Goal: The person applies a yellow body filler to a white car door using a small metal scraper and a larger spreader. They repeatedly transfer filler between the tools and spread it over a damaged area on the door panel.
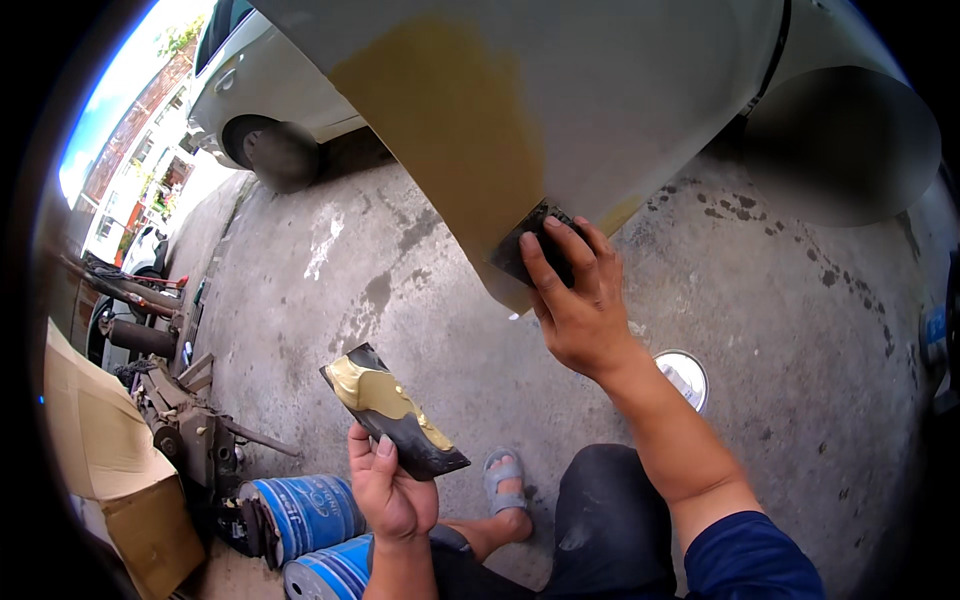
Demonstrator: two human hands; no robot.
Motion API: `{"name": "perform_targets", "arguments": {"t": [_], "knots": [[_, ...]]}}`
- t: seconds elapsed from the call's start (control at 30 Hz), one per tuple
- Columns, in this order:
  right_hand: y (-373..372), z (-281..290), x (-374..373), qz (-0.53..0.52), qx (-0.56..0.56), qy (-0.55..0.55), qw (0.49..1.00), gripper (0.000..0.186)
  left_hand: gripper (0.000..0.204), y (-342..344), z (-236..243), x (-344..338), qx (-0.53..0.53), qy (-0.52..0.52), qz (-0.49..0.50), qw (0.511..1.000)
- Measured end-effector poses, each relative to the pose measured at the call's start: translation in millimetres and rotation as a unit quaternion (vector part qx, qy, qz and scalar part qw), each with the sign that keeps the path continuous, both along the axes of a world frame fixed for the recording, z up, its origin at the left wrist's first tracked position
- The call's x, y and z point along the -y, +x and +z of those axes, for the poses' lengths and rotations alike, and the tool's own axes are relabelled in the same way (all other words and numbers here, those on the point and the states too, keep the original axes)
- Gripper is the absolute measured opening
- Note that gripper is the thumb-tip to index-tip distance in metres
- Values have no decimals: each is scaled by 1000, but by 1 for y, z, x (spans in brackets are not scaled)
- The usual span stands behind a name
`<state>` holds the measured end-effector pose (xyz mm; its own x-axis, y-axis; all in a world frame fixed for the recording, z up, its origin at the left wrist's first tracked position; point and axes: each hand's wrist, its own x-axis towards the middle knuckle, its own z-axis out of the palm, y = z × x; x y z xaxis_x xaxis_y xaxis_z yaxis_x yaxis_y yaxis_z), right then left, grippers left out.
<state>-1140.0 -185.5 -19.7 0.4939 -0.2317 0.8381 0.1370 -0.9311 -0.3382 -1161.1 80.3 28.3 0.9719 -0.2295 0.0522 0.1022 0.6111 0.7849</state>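
Observation:
My left hand (390, 490) grips a dark flat board (425, 455) from below, fingers behind it and thumb on its near edge. Yellowish body filler (370, 390) lies thick over much of that board. My right hand (585, 290) is closed on a black spreader (515, 255), pressed flat against the lower corner of a grey car door (620, 110). A broad coat of yellow filler (440, 100) covers the door's left part and runs down to this corner. A small yellow patch (622, 214) shows on the bottom edge, right of my hand.
A round tin (685, 380) stands on the stained concrete floor (290, 330) beside my right forearm. Blue drums (305, 510), a cardboard box (150, 520) and a rusty floor jack (190, 420) crowd the left. Behind them, a light-coloured car (270, 80) is parked.

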Motion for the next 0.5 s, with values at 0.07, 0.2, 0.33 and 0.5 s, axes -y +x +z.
{"name": "perform_targets", "arguments": {"t": [0.07,0.2,0.33,0.5], "knots": [[3,-14,-6,1,-1,19,1000,62,37,0,1,1,0,0,-1,1000],[3,-36,-15,1,-30,42,999,62,36,-2,1,8,-5,-1,-12,1000],[-15,-35,-26,-13,-126,29,992,63,36,-4,1,13,-10,5,-20,1000],[-71,8,-45,249,-106,239,933,57,32,-8,-2,17,-12,16,-17,1000]]}}
